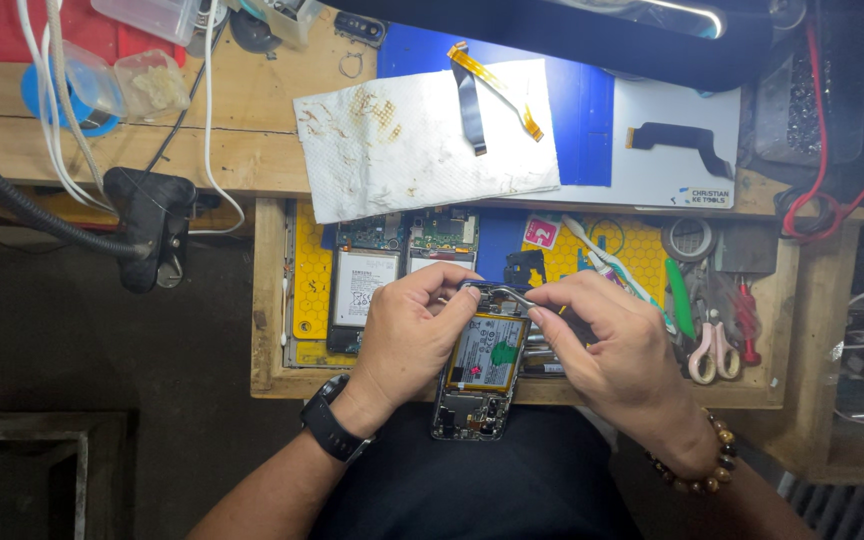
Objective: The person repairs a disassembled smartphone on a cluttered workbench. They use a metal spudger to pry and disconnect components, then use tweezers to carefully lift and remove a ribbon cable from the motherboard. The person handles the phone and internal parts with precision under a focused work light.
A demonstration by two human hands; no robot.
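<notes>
An opened phone (480, 372), its back removed so that the battery and boards are exposed, is held over the lap, just in front of an open drawer (270, 300), probably so that spare parts and tools stay within reach beyond the hands. The phone is steadied by the left hand (407, 335), which is curled closed around its left edge with the fingertips resting near the top end; a dark watch is worn on that wrist. Metal tweezers (512, 293) are pinched between thumb and fingers of the right hand (607, 345), which is closed on them, and their tips are brought to the phone's upper part between the two hands. Further beyond the hands, a stained paper towel (422, 145) carrying flex cables is laid on the table (232, 150).
</notes>
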